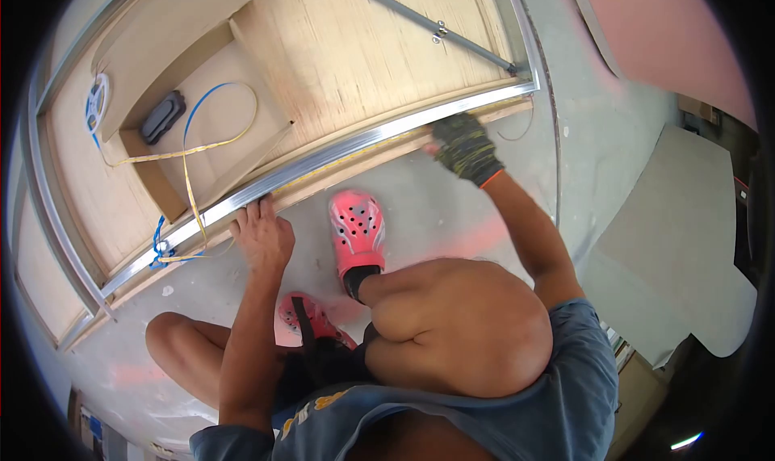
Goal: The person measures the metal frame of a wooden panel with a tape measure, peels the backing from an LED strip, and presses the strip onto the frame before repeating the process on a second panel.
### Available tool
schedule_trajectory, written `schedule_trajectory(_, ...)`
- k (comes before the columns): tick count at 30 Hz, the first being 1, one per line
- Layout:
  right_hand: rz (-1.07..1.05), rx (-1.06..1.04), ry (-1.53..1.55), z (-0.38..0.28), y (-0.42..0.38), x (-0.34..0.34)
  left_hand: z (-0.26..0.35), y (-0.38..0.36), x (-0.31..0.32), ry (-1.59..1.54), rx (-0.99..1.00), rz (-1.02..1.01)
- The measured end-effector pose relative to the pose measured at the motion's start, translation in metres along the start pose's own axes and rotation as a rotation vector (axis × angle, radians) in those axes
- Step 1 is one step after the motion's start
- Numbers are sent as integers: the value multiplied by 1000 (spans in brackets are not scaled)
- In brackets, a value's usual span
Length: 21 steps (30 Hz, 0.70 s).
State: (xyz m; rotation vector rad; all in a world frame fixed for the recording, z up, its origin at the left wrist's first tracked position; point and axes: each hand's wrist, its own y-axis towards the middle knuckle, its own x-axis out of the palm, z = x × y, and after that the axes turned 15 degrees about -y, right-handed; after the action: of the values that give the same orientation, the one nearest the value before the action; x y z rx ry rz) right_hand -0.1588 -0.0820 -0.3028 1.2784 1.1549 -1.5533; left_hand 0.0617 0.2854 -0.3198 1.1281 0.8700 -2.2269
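Along the metal rail [339, 156], the bare left hand [262, 236] presses flat, fingers spread; the gloved right hand [464, 148] pinches a yellow tape [355, 156] there.

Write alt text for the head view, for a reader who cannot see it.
A squatting person presses a bare left hand and a gloved right hand against the metal edge strip of a wooden panel lying on the floor. A pink clog sits between the hands.

Up and to the left of your hands, a dark oval handle [162, 116] lies in a plywood recess beside a blue cable [211, 98]. Between your hands sits a pink clog [357, 228]; a grey board [674, 243] lies far right.
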Motion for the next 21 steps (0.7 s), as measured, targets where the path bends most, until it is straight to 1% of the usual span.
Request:
schedule_trajectory(1,-66,77,-147,47,-11,9,0,2,1,-1,14,10)
schedule_trajectory(2,-44,82,-112,81,-22,27,-2,-2,1,3,14,20)
schedule_trajectory(3,-168,99,-89,100,-24,16,-3,-8,-2,12,-17,11)
schedule_trajectory(4,-21,22,-149,119,-30,20,-1,-5,-4,10,-22,-11)
schedule_trajectory(5,-215,66,-147,125,-21,6,2,-2,-6,6,-29,-32)
schedule_trajectory(7,-140,7,-215,123,-20,8,5,0,-9,-11,-89,-48)
schedule_trajectory(9,-92,46,-190,100,-14,14,-1,-1,-4,4,3,28)
schedule_trajectory(10,-165,149,-132,82,-14,13,-6,-1,-3,2,-29,-33)
schedule_trajectory(11,-311,111,-92,62,-8,10,-8,0,-5,26,-69,-30)
schedule_trajectory(13,-279,163,287,8,-4,39,-14,-6,-16,54,50,-117)
schedule_trajectory(14,-486,-96,469,-55,31,-50,-15,-10,-21,74,30,-127)
schedule_trajectory(15,-634,-329,529,-101,55,-131,-14,-7,-24,88,46,-186)
schedule_trajectory(16,-733,-482,501,-127,81,-189,-13,-3,-24,93,61,-233)
schedule_trajectory(17,-785,-581,430,-147,108,-237,-16,0,-24,95,49,-209)
schedule_trajectory(19,-821,-681,279,-178,152,-302,-24,-5,-27,26,151,-214)
schedule_trajectory(20,-833,-703,227,-192,163,-320,-25,-4,-41,-8,189,-277)
schedule_trajectory(21,-779,-683,274,-200,158,-295,-29,-9,-38,-8,153,-277)
